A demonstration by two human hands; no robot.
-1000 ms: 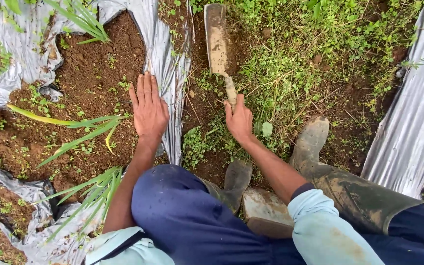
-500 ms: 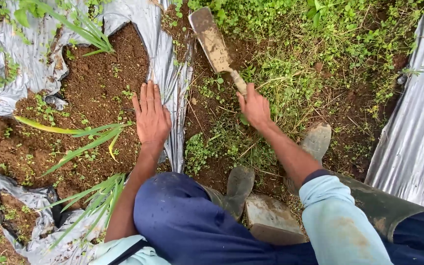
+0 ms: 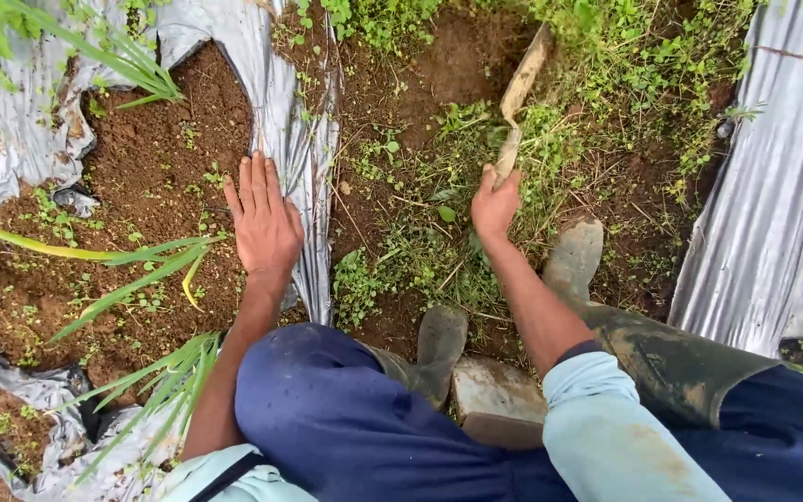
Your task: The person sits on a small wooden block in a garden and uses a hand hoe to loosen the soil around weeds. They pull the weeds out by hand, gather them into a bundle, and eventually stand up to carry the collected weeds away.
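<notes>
The right hand (image 3: 494, 206) is wrapped around the wooden handle of a mud-caked hand hoe (image 3: 519, 98), gripping its lower end. The tool's long axis runs from the fist up and slightly to the right, and its flat blade points away from the person, turned nearly edge-on, with its tip at the patch of bare brown soil (image 3: 462, 56) among the weeds (image 3: 420, 251) of the furrow. The left hand (image 3: 262, 223) lies flat and open, fingers together and pointing away, palm down on the raised bed's soil (image 3: 151, 167) just beside the torn edge of the silver plastic mulch (image 3: 304, 121). Long green leaves (image 3: 132, 279) spread to its left. Two muddy rubber boots (image 3: 573, 265) stand in the furrow below the hoe.
</notes>
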